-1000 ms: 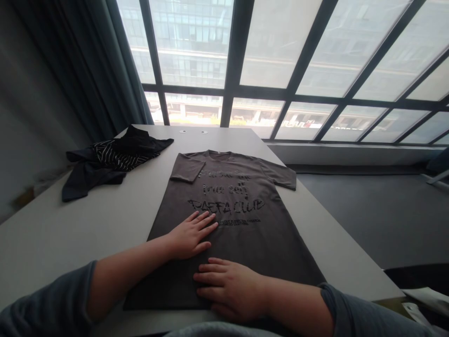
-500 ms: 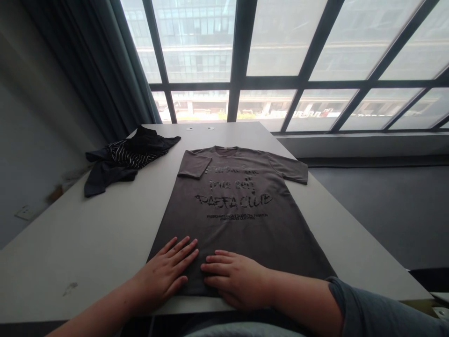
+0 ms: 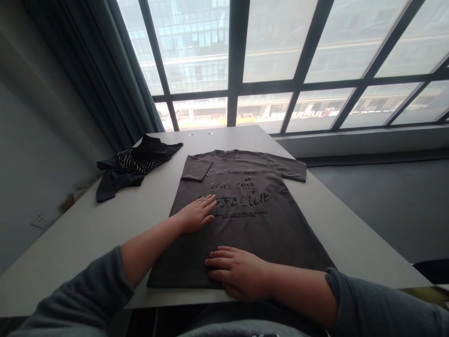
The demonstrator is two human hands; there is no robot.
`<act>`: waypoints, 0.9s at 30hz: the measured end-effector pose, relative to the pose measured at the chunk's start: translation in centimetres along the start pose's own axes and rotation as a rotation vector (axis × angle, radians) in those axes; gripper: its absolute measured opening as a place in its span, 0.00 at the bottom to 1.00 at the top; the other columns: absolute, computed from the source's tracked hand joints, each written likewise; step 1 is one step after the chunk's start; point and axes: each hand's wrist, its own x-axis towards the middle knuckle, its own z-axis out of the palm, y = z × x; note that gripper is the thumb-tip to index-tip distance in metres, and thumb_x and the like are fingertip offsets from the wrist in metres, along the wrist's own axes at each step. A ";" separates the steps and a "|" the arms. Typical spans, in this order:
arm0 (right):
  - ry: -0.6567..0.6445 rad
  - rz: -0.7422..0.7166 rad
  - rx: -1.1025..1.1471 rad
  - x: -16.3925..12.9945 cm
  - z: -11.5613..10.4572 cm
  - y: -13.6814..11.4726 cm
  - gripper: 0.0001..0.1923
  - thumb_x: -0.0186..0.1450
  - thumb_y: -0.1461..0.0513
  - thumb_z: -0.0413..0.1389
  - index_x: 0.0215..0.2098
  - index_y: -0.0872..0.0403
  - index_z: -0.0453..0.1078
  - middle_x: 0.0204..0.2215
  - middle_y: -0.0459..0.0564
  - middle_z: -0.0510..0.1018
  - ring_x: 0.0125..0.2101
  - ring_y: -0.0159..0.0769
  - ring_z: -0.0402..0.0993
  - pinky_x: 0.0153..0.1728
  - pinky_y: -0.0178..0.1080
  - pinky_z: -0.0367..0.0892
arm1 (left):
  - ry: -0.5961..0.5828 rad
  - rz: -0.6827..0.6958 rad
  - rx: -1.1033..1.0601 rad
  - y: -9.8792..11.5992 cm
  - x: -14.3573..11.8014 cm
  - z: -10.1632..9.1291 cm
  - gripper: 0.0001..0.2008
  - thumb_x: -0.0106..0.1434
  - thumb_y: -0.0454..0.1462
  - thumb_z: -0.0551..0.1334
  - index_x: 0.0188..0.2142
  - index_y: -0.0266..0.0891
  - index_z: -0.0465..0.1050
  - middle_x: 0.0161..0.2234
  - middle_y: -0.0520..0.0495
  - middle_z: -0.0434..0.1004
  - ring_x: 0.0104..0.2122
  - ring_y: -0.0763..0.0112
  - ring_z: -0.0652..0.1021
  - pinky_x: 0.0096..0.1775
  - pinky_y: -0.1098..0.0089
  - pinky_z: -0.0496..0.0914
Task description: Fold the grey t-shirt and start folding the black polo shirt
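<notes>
A dark grey T-shirt [image 3: 280,234] lies flat, printed side up, its collar toward the window and its hem near the table's front edge. Both short sleeves show; the left one is folded in over the body. My left hand [image 3: 197,214] rests palm down with fingers stretched out on the left of the chest, covering part of the large lettering. Lower down, my right hand [image 3: 242,272] lies flat near the middle of the hem, fingers extended to the left. Neither hand grips the fabric.
Crumpled dark clothes [image 3: 140,161], one with a white line pattern, lie at the far left of the white table [image 3: 94,252]. Behind the table stand a large framed window [image 3: 273,42] and a dark curtain [image 3: 91,61]. A wall socket [image 3: 41,221] is at left.
My left hand has moved up the shirt, away from me, from the lower left hem to the chest lettering. My right hand stays near the hem. The camera view has tilted slightly.
</notes>
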 end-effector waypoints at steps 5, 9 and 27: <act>0.019 -0.021 -0.042 0.0 0.3 0.3 0.24 0.72 0.58 0.54 0.64 0.54 0.73 0.66 0.57 0.74 0.67 0.48 0.68 0.70 0.54 0.60 | -0.082 -0.086 0.010 0.0 2.2 1.9 0.35 0.80 0.51 0.47 0.78 0.36 0.48 0.78 0.37 0.41 0.77 0.55 0.46 0.74 0.51 0.47; 0.048 -0.044 -0.068 0.1 0.6 0.6 0.23 0.72 0.58 0.54 0.63 0.55 0.74 0.65 0.57 0.75 0.65 0.48 0.69 0.69 0.53 0.61 | -0.076 -0.019 0.021 1.3 -1.3 3.0 0.34 0.80 0.50 0.47 0.79 0.42 0.44 0.78 0.42 0.39 0.77 0.56 0.46 0.75 0.50 0.44; 0.117 0.301 -0.379 3.4 -11.4 23.6 0.27 0.70 0.66 0.53 0.67 0.60 0.71 0.67 0.64 0.72 0.68 0.50 0.67 0.70 0.53 0.61 | 0.098 -0.232 -0.007 1.7 7.7 1.6 0.33 0.79 0.49 0.47 0.74 0.29 0.59 0.76 0.32 0.52 0.76 0.50 0.54 0.73 0.51 0.53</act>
